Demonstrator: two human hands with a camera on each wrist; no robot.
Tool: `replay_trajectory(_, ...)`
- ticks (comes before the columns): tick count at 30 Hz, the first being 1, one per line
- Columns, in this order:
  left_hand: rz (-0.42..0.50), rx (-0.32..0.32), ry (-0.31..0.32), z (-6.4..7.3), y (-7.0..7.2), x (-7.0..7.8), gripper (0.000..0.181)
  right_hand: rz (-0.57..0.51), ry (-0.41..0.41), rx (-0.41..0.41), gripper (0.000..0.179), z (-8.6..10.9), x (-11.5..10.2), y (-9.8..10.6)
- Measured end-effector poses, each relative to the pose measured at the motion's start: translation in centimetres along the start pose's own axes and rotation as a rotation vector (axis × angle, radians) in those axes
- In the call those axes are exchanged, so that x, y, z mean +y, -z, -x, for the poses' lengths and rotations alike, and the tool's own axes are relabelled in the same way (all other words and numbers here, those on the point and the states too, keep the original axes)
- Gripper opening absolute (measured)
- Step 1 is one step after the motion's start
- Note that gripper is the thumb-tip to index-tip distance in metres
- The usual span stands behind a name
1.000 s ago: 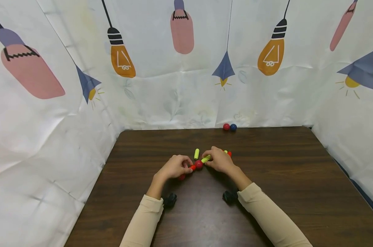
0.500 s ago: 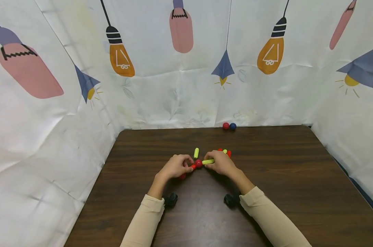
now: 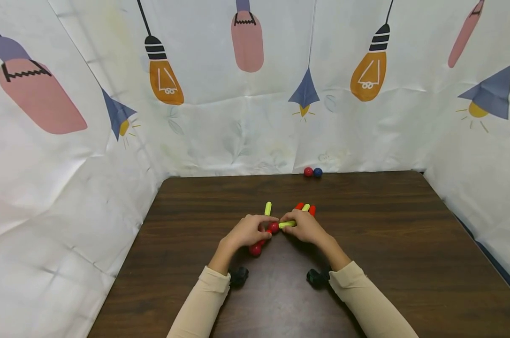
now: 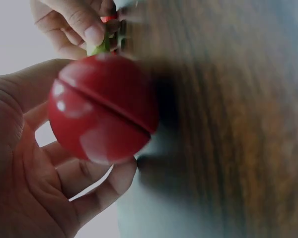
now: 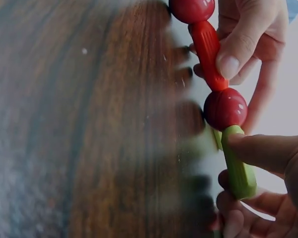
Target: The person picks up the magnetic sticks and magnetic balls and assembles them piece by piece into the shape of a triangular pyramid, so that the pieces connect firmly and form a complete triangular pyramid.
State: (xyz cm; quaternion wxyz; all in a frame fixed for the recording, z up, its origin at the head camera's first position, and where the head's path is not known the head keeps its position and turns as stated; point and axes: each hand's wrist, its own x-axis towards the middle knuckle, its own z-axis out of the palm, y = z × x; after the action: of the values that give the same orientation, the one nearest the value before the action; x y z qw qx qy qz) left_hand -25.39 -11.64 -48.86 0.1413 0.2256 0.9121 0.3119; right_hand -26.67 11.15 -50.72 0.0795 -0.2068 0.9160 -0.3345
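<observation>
My left hand (image 3: 250,229) grips a short red rod (image 5: 207,57) between thumb and fingers. A shiny red ball sits on each end of that rod: the near ball (image 3: 255,249), grooved and large in the left wrist view, and the far ball (image 5: 226,109). My right hand (image 3: 306,227) pinches a ribbed yellow-green rod (image 5: 240,166) between thumb and fingers. This rod's end meets the far ball, so rods and balls form one line in the right wrist view. Both hands are close over the brown table (image 3: 364,234).
A loose yellow-green rod (image 3: 268,208) lies just beyond the left hand. Beyond the right hand are a red rod (image 3: 299,205), a yellow-green rod (image 3: 306,207) and another red rod (image 3: 312,210). A red ball (image 3: 308,172) and a blue ball (image 3: 317,172) sit at the far table edge.
My left hand has shifted right and a little nearer, and its near red ball shows more. The yellow-green rod in my right hand has swung from slanted to nearly level, its end at the ball.
</observation>
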Motion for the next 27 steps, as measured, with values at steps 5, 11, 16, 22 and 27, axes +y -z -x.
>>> replay_trajectory(5, -0.010, 0.023, -0.001, -0.1, -0.3, 0.1, 0.044, -0.021, -0.005, 0.002, 0.014, 0.0, -0.1, -0.4)
replay_trajectory(11, -0.018, 0.074, 0.017, -0.2, -0.5, 0.2, 0.042, -0.052, -0.003, -0.002, 0.016, 0.2, 0.4, -0.4)
replay_trajectory(16, -0.014, 0.106, 0.039, -0.3, -0.6, 0.2, 0.039, -0.059, -0.005, 0.020, 0.014, 0.3, 0.9, 0.2)
replay_trajectory(22, 0.051, 0.096, 0.043, -0.3, -0.5, 0.1, 0.035, -0.031, -0.043, 0.028, 0.013, 0.4, 1.1, 0.5)
replay_trajectory(27, 0.121, 0.074, 0.059, -0.2, -0.6, 0.0, 0.035, -0.047, -0.068, 0.028, 0.009, 0.6, 1.1, 0.5)
